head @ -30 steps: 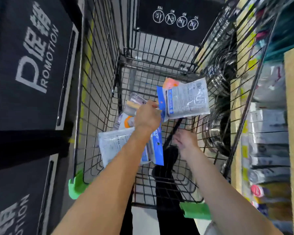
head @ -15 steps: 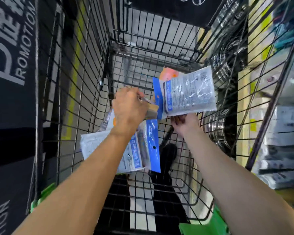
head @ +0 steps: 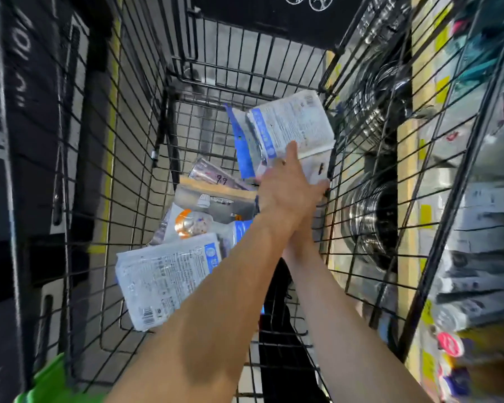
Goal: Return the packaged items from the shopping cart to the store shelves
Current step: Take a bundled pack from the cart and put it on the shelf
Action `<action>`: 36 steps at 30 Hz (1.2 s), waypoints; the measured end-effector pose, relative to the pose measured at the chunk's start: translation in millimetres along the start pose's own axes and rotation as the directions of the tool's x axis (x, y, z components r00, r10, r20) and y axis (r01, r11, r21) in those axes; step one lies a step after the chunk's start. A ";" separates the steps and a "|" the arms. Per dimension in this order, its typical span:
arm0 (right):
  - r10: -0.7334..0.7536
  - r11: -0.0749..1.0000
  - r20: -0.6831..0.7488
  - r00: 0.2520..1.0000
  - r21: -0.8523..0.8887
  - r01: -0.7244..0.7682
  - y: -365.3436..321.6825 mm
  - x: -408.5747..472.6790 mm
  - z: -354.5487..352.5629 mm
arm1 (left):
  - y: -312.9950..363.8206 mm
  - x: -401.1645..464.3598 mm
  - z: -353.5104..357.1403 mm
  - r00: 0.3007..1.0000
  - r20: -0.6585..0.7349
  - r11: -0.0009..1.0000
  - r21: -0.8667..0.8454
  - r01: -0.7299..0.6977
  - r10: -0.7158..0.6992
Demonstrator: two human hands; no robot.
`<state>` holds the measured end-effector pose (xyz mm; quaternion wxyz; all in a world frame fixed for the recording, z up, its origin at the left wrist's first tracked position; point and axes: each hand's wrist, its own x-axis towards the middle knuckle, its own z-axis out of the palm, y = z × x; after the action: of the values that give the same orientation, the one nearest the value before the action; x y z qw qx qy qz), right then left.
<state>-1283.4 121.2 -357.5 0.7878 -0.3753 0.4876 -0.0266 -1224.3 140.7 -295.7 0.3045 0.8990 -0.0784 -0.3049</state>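
Observation:
Inside the black wire shopping cart (head: 134, 158), a white and blue packet (head: 291, 123) is held up near the right wall. My left hand (head: 285, 193) reaches across and grips its lower edge, fingers laid over it. My right hand (head: 323, 189) is mostly hidden under the left; only its fingertips show, curled round the packet's lower right corner. On the cart floor lie a large white printed packet (head: 169, 277), an orange and white packet (head: 190, 225), a grey box with tan ends (head: 216, 200) and a clear packet marked 9.9 (head: 216, 175).
Store shelves (head: 477, 257) with stacked packaged goods run along the right, just outside the cart wall. Steel pots (head: 373, 225) sit low on them. A black promotion sign (head: 3, 117) stands on the left. The cart's green handle end (head: 50, 382) is at the bottom left.
My left hand has moved right, from over the grey box to the raised packet, and now covers my right hand. The view has shifted closer into the cart.

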 end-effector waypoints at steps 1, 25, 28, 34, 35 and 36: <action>-0.059 0.996 -0.008 0.998 -0.074 0.059 -5.7 -3.7 8.9 | -5.3 7.1 -0.8 0.997 -0.026 0.994 -0.089 0.069 -0.072; -0.719 0.196 0.172 0.673 -0.879 0.435 -55.5 20.0 13.8 | -23.8 93.0 -100.1 0.953 -0.192 0.819 -0.568 0.085 -0.233; -0.744 0.111 0.254 0.618 -0.865 0.489 -68.3 17.9 30.6 | -0.5 78.3 -129.9 0.994 -0.078 0.807 -0.591 0.020 -0.082; -0.727 0.171 0.299 0.618 -0.793 0.585 -83.2 10.4 63.2 | 17.8 56.8 -181.2 0.993 0.120 0.821 -0.567 0.068 0.001; -0.711 0.232 0.293 0.639 -0.760 0.607 -82.3 7.8 66.6 | 15.2 54.0 -183.3 0.988 0.153 0.814 -0.574 0.086 0.004; -0.686 0.314 0.293 0.666 -0.706 0.634 -80.1 3.0 69.8 | 11.7 50.3 -183.5 0.983 0.184 0.801 -0.589 0.110 0.000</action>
<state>-1200.9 102.1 -293.4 0.4542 -0.8333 0.2775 -0.1493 -1074.1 206.5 -198.6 0.5545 0.7292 0.0212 -0.4003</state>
